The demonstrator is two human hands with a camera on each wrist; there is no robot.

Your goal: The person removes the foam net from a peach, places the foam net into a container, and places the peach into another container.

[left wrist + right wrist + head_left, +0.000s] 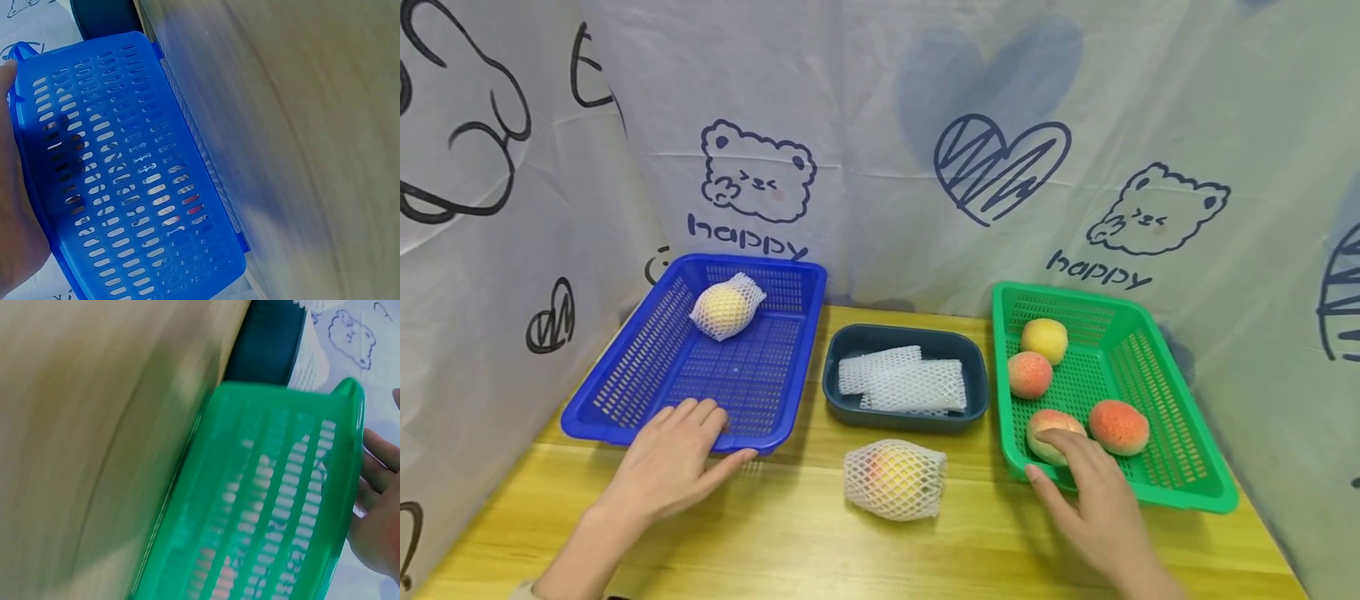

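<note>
My left hand rests over the front rim of a blue basket, thumb spread along the outside. Inside that basket is a peach in a white foam net. My right hand is over the front rim of a green basket, its fingers in front of a peach and partly hiding it. Whether they touch that peach I cannot tell. Two more reddish peaches and a yellow one lie in the green basket. On the table between my hands sits another netted peach.
A dark blue tray holding flat white foam nets stands between the two baskets. Behind everything hangs a printed white cloth, which also runs along both sides of the wooden table.
</note>
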